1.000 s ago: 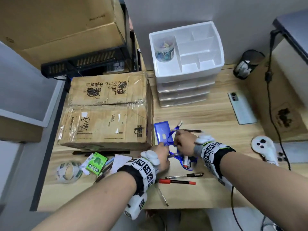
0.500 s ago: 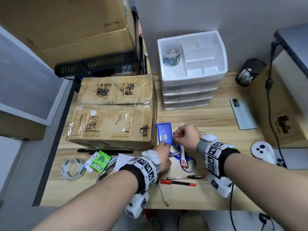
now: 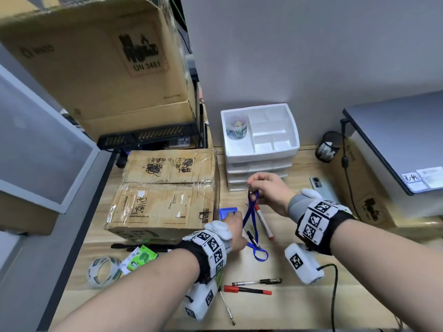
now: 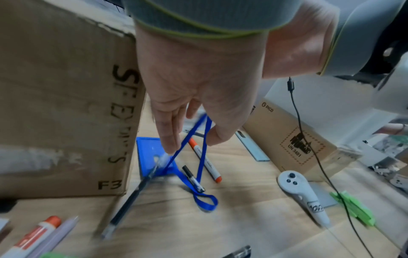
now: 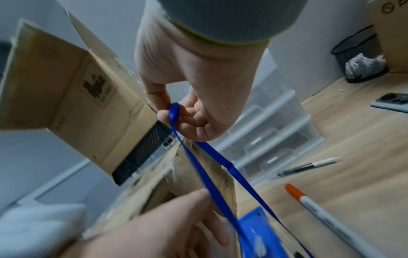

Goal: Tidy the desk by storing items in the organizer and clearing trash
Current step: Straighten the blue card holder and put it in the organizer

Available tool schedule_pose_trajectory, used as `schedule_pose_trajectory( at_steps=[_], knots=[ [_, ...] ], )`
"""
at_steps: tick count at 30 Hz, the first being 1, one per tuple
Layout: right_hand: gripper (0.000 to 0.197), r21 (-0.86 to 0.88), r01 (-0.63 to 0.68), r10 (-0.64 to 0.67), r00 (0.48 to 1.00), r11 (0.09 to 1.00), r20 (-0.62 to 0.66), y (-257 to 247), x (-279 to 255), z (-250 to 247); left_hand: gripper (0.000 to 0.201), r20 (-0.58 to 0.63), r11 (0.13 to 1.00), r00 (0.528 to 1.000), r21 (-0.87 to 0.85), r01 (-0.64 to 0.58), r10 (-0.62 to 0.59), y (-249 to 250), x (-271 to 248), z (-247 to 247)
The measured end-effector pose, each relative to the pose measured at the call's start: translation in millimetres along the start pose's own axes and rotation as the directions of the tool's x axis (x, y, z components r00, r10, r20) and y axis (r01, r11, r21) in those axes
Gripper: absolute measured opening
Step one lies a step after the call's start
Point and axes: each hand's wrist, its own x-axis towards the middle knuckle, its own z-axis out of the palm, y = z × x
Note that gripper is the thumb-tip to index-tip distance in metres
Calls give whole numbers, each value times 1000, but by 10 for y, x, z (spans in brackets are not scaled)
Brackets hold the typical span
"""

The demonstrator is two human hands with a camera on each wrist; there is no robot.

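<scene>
A blue lanyard (image 3: 250,214) runs up from a blue badge holder (image 3: 227,210) lying beside the cardboard box. My right hand (image 3: 257,188) pinches the lanyard's top loop (image 5: 174,111) above the desk, in front of the white drawer organizer (image 3: 261,140). My left hand (image 3: 236,220) has straight fingers (image 4: 170,146) pressing down on the badge holder (image 4: 148,153). The strap (image 4: 198,157) passes between those fingers and the thumb. The lanyard's other end lies looped on the desk (image 3: 260,255). An orange-capped marker (image 3: 263,221) lies under the strap.
A black pen (image 3: 256,282), a red pen (image 3: 247,289), a tape roll (image 3: 103,271) and a green pack (image 3: 141,258) lie near the front. The taped cardboard box (image 3: 165,195) stands left. A phone (image 3: 318,185), mesh bin (image 3: 327,146) and controller (image 4: 302,192) are to the right.
My right hand has risen toward the organizer, pulling the lanyard up taut from the desk. My left hand has stayed on the badge holder. The head view has tilted upward.
</scene>
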Motion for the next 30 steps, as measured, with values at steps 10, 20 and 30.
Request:
schedule_pose_trajectory(
  at_steps=[10,20,30],
  knots=[
    [27,148,94,-108,990,984,91,-738,-218,55,49,-100,998,994,-47,30,-35,294,-47,-377],
    [22,256,216,-262,951,942,161,-1389,-433,197,60,-84,994,996,-106,-25,16,311,-137,-758],
    [23,307,398,-449,886,864,115,-1908,-458,240,24,213,943,928,-202,-263,304,225,-229,-831]
  ],
)
